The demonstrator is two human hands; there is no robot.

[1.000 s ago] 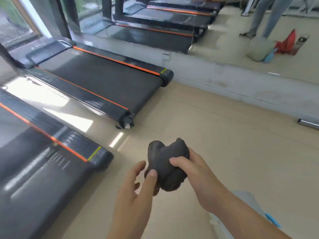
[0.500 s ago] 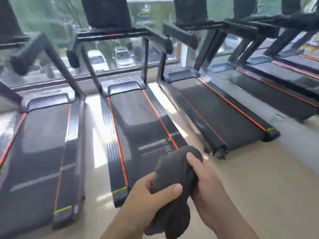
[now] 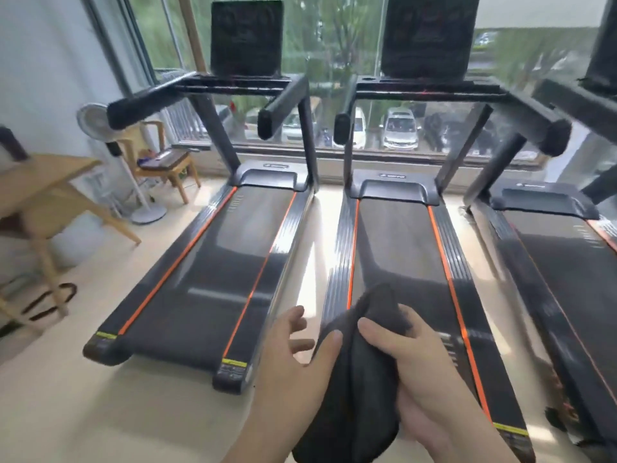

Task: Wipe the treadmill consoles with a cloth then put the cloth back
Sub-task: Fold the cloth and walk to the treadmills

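I've got the consoles [image 3: 247, 38] up top now, so wiping's next; left hand [image 3: 293, 359] just spread its fingers, right hand [image 3: 404, 359] still clamps cloth [image 3: 360, 406].

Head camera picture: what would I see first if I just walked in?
Low in the middle, the right hand grips a dark cloth, and the left hand touches it with its thumb. Behind them, three black treadmills with orange stripes stand side by side, facing a big window.
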